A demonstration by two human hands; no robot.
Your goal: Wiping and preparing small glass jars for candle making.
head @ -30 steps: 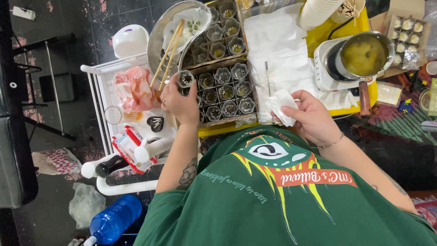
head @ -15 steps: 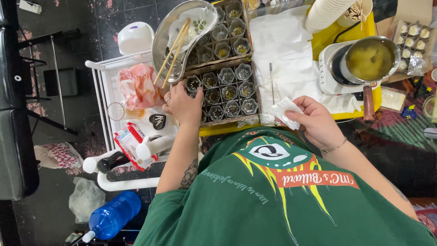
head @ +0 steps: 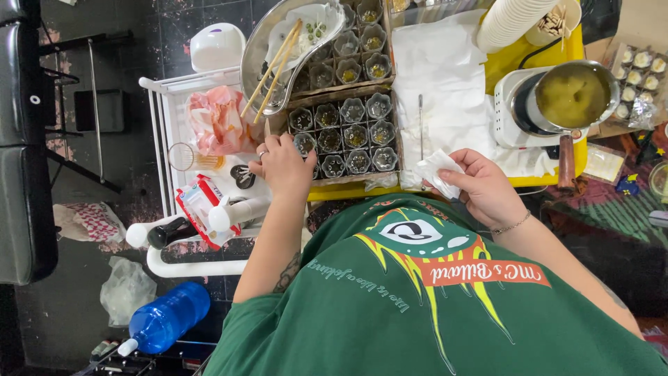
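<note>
Small glass cup [head: 305, 143] sits at the near left corner of the tray of cups [head: 341, 132], and the left hand [head: 284, 166] is on it. The fingers [head: 273, 146] curl over the cup from the near side, so only a part of its rim shows above the knuckles; the hand looks closed around it, though the fingertips themselves are hidden. The cup is in line with the other cups of the same row, which hold a little yellow-green content.

The right hand [head: 483, 186] is well apart, to the right, at the near edge of the yellow table [head: 508, 66]. It pinches a folded white tissue [head: 437, 169] between thumb and fingers, and the tissue sticks out to the left of the hand. A thin metal rod [head: 420, 125] lies on the white cloth [head: 445, 76] just beyond the tissue.

Behind the tray is a second tray of cups [head: 355, 49], and a metal dish [head: 278, 49] with a pair of wooden chopsticks [head: 271, 69] leans over its left end. To the right, a pot of yellow-green wax [head: 572, 94] stands on a white heater [head: 511, 115]. Left of the trays, a white rack [head: 163, 118] holds a pink cloth [head: 219, 118] and white bottles [head: 236, 212]. A blue bottle [head: 167, 320] lies on the dark floor below.
</note>
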